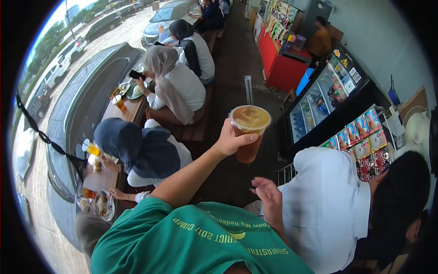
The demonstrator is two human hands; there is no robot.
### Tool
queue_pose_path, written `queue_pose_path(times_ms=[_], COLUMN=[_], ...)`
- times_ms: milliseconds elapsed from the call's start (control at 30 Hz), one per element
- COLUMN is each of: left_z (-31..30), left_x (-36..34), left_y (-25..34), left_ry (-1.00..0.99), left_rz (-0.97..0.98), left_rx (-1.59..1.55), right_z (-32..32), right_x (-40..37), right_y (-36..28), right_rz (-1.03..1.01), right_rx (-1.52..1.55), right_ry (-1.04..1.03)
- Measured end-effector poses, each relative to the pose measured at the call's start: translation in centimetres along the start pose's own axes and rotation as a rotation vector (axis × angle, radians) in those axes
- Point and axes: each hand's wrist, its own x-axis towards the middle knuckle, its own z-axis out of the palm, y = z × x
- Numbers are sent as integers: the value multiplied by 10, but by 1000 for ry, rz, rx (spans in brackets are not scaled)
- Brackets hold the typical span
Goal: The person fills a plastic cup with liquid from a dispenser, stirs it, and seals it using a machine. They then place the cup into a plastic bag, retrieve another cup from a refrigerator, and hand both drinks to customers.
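Note:
A lidded plastic cup of brown drink [248, 148] is in my left hand [232, 139], which is stretched out in front of me. My thumb lies across the near side of the cup; the other fingers are mostly hidden behind it. A clear straw or wrapper [248, 89] sticks out beyond the lid, its lower end hidden. My right hand [268, 194] is raised close to my green shirt [205, 237], fingers loosely bent and apart, holding nothing. It is near the white-clothed back of a person [324, 201].
Several people sit at a long table [98, 178] with food and drinks on the left, parked cars beyond. A glass-door fridge [319, 98], a red counter [283, 66] and hanging packets [365, 141] stand right. A dark walkway [235, 45] runs ahead.

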Motion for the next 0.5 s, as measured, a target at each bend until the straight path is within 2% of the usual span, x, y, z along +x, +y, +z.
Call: queue_pose_path(times_ms=[67,133,200,233,300,333,400,500], left_z=[-11,-22,-33,-39,-54,-64,-91,-130], left_x=[43,84,127,148,186,209,253,315], left_y=[-8,-16,-24,-31,-45,-54,-71,-100], left_ry=[-36,-81,-129,-146,-166,-170,-155,-111], left_rz=[2,-8,-4,27,49,96,125,147], left_rx=[-2,2,30,45,71,99,160,324], right_z=[26,39,39,40,41,40,34,16], right_x=[59,120,191,223,284,314,374,466], right_y=[-20,-37,-46,-55,-77,-86,-102,-117], right_rz=[-274,-426,-683,-674,-819,-820,-788,-808], right_rx=[-180,-302,-438,-428,-435,-428,-263,-263], right_ry=[178,266,333,354,319,327,150,65])
